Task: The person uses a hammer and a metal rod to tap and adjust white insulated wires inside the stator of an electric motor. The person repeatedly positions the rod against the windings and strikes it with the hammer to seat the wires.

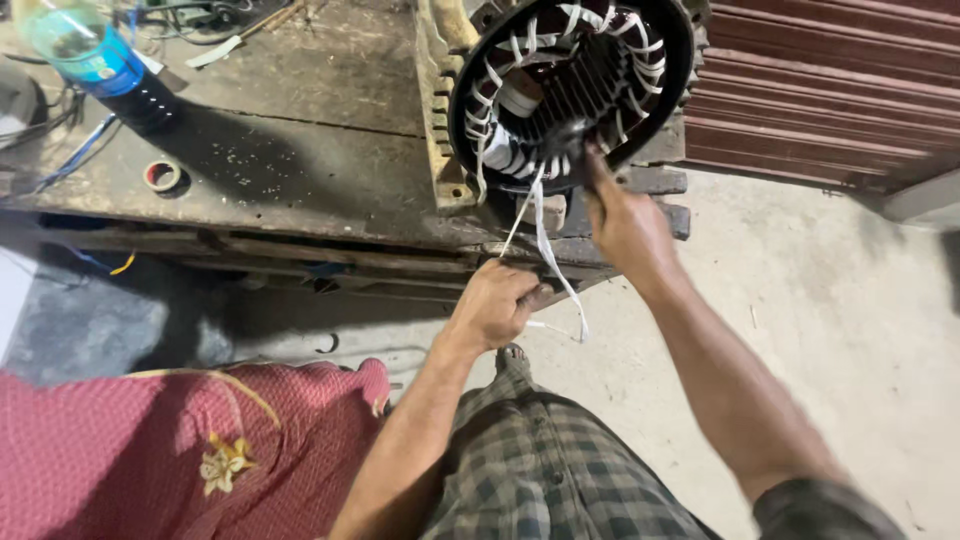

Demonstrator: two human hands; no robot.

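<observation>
Stator winding (575, 85) sits on the desk (300, 150) edge. My left hand (497, 305) is clenched on white lacing tape (548, 250); right hand (625, 225) fingers press the coil. I judge steady tension best.

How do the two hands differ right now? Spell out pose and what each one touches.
The left hand is closed in a fist around the white tape strands, low, in front of the workbench edge. The right hand is raised higher, fingers extended and pressing into the lower rim of the motor stator, not clenched. The left hand pulls away from the stator; the right hand touches it. Both are bare and work the same winding lacing.
</observation>
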